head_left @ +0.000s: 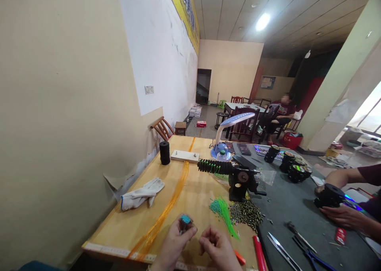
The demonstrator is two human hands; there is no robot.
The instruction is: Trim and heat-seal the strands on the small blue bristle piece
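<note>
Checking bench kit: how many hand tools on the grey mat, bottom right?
3: long-bladed scissors nearest the mat's edge, a slim metal tool beyond them, and blue-handled pliers to their right. More may lie out of frame.

- Left hand (174, 243): open path ahead across wooden tabletop (193, 199), ending at black clamp stand (241, 181).
- Orange strands (154, 229) lay just left.
- Right hand (218, 247): green strands (224, 217) ahead, red tube (259, 253) right.

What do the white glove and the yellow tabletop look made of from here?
The white glove looks like knitted cotton: matte, soft folds, blue-stitched cuff. The tabletop looks like pale varnished wood, smooth with a slight sheen, though it could be laminate.
</note>
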